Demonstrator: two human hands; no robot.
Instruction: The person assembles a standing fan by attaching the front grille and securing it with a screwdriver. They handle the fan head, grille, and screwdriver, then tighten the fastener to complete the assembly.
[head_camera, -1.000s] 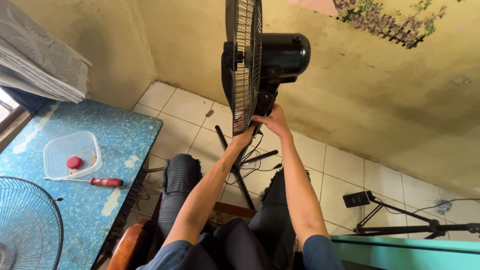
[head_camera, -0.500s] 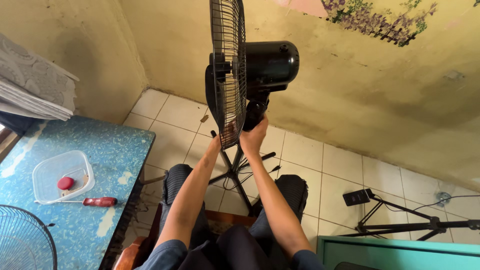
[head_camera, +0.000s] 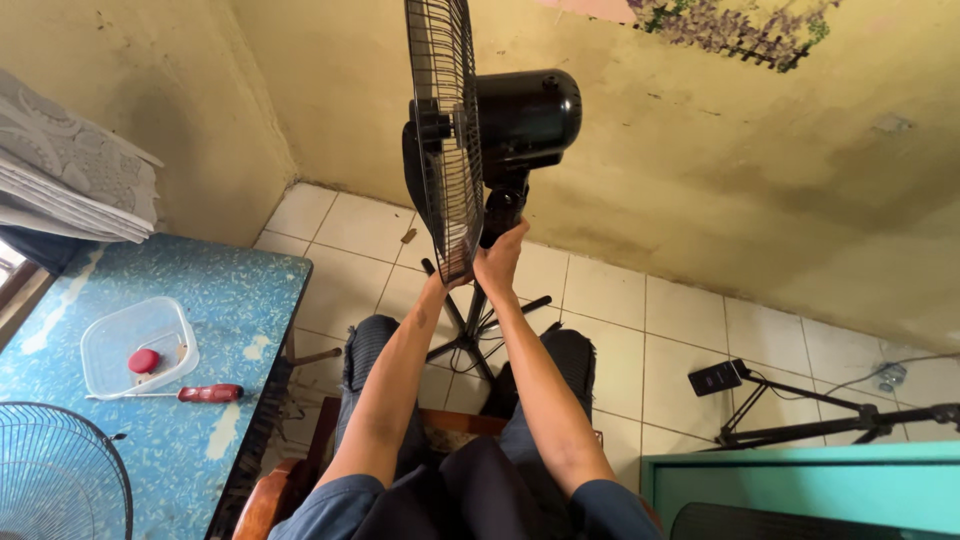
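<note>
We find the black standing fan upright at upper centre of the frame, its stand on the tiled floor. Our right hand is clamped around the fan's neck just below the motor housing. Our left hand touches the lower rim of the wire guard; its grip we cannot tell. At lower left, the blue table carries a red-handled screwdriver, a clear plastic tub and a loose grille.

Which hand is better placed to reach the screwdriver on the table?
Probably left. The red-handled screwdriver lies on the blue table at the person's left; the left hand is at the fan guard's lower rim, while the right hand grips the fan neck.
</note>
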